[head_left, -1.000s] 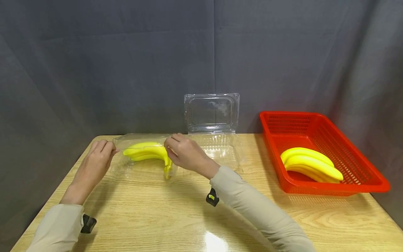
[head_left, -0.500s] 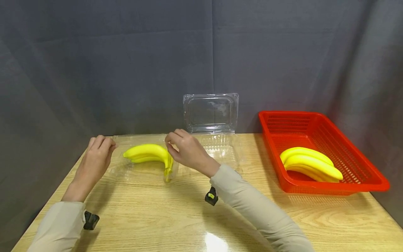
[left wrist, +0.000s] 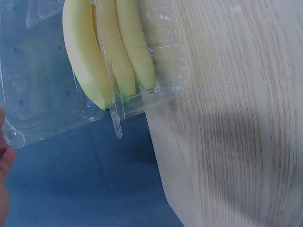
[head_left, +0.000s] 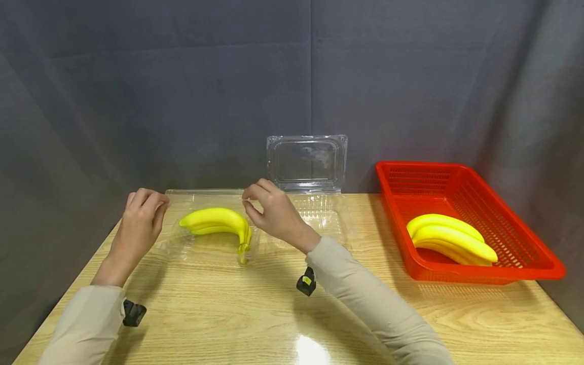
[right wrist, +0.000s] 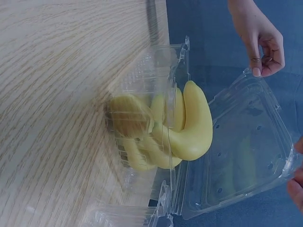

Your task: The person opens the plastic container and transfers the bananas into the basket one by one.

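A clear plastic clamshell container [right wrist: 142, 61] holds a bunch of yellow bananas [head_left: 216, 219] at the left of the table. Its hinged lid [right wrist: 251, 137] stands tilted up, away from the fruit. My left hand [head_left: 139, 223] pinches the lid's left corner between thumb and fingertips; the right wrist view shows that same hand [right wrist: 262, 45] at the corner. At the opposite corner, my right hand [head_left: 278, 215] pinches the lid with thumb and forefinger. In the left wrist view, banana tips [left wrist: 99, 90] lie inside the base, and only part of the left hand [left wrist: 4, 170] is visible.
A second clamshell [head_left: 319, 223] sits right beside the first, its lid [head_left: 306, 163] upright against the grey curtain [head_left: 205, 101]. On the right, a red plastic basket [head_left: 488, 274] contains more bananas [head_left: 449, 238]. The wooden table [head_left: 228, 314] extends in front.
Both hands have risen slightly and moved back, lifting the lid's front edge upward off the bananas. The bananas and the red basket have stayed in place.
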{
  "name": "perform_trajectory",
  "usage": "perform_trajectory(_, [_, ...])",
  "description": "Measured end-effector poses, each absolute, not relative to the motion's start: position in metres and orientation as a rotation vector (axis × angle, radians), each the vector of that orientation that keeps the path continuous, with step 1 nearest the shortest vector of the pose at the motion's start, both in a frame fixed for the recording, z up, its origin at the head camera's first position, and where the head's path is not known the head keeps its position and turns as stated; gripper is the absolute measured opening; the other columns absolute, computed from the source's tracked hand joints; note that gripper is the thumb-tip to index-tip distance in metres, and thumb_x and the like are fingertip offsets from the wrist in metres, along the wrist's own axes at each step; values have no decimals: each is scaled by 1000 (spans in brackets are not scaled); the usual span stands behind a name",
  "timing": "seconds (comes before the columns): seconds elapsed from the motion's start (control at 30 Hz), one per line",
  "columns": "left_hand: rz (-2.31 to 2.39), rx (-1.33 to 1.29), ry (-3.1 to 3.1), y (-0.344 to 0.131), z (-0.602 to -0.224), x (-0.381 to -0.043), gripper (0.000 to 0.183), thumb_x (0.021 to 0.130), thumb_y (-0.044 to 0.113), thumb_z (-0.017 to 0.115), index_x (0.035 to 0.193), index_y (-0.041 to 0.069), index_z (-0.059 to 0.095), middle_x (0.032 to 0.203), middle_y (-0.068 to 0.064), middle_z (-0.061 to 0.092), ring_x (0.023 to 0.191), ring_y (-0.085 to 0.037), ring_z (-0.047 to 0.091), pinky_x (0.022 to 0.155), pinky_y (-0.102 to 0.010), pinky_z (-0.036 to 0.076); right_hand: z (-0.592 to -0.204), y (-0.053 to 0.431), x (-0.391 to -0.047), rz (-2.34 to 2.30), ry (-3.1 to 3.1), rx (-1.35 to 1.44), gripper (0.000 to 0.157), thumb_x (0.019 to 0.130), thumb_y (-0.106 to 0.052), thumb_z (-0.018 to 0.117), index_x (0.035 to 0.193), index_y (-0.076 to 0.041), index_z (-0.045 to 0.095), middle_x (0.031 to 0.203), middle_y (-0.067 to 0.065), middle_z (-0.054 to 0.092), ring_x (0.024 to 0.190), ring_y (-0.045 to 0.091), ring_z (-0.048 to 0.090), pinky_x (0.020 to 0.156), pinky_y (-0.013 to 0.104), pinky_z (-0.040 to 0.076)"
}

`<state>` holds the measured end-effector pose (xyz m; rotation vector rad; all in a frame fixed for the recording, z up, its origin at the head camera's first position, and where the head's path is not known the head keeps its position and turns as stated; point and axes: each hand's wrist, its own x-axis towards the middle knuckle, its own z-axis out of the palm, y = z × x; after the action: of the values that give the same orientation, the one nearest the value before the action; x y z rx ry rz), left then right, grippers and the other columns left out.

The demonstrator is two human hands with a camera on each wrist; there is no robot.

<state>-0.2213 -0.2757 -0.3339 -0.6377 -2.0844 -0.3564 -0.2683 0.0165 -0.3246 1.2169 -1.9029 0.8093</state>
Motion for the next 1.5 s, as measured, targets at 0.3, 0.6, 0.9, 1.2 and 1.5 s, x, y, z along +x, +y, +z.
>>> perform_trajectory(0.3, [-453,-535,-2129,-271,-334,-226,28,82,-19,64,109,-10,61,104,-26,56,94,-43,55,77,-54,49,-325,19,-275,862,-1931,1160,10,83,4,65,92,-1,66,90,6,62,84,18,63,80,15,47])
perform_trajectory(0.6, [-686,-402,-2136,-266,-333,-234,32,85,-15,64,115,-13,58,106,-28,58,98,-42,57,81,-55,49,-323,17,-276,874,-1969,1150,14,80,3,64,93,-1,67,93,6,64,85,18,64,81,15,47])
perform_trajectory(0.9, [-755,-311,-2142,-268,-330,-239,29,88,-10,63,117,-11,58,105,-26,59,97,-40,57,83,-55,49,-323,17,-280,898,-2052,1054,16,79,-4,68,94,-4,69,92,4,68,83,17,63,77,22,49])
perform_trajectory(1.2, [-1006,-126,-2199,-269,-337,-241,37,94,0,60,129,-8,52,114,-23,57,110,-38,57,93,-48,46,-332,19,-285,1065,-2164,975,12,84,-8,70,95,-5,69,92,5,69,85,20,67,79,31,53])
perform_trajectory(1.5, [-1280,83,-2255,-266,-339,-247,39,99,20,56,131,-3,52,117,-11,54,115,-27,56,96,-32,46,-338,23,-291,1223,-2207,895,11,87,-13,71,94,-5,70,91,5,72,83,19,67,77,31,54])
